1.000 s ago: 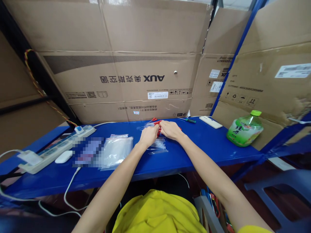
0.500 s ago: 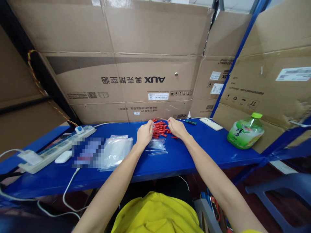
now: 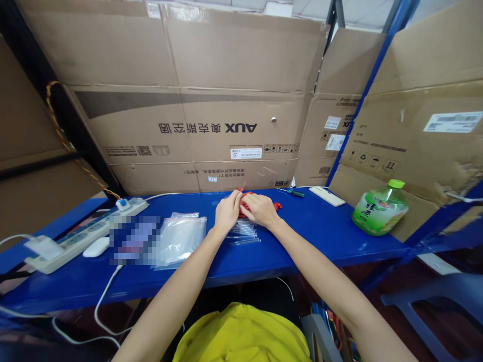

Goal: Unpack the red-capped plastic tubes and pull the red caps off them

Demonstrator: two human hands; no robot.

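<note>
On the blue table, my left hand (image 3: 227,211) is closed beside a pile of small red handle-like pieces (image 3: 277,206). A thin rod (image 3: 243,185) with red at its lower end sticks up at its fingertips. My right hand (image 3: 261,209) lies across the pile with curled fingers, meeting the left fingertips. What the right fingers hold is hidden. Below the hands lies a row of thin, clear or shiny rods (image 3: 243,232). Most of the red pile is covered by my hands.
Clear plastic bags (image 3: 183,236) lie left of my hands, with a blurred-out item and a white power strip (image 3: 86,234) beyond. A green-handled screwdriver (image 3: 295,193), a white phone-like slab (image 3: 327,196) and a green bottle (image 3: 380,208) are on the right. Cardboard (image 3: 211,105) stands behind.
My right hand has moved left, over the red pieces and against my left hand. The thin rod at the right fingertips before now points up between the hands.
</note>
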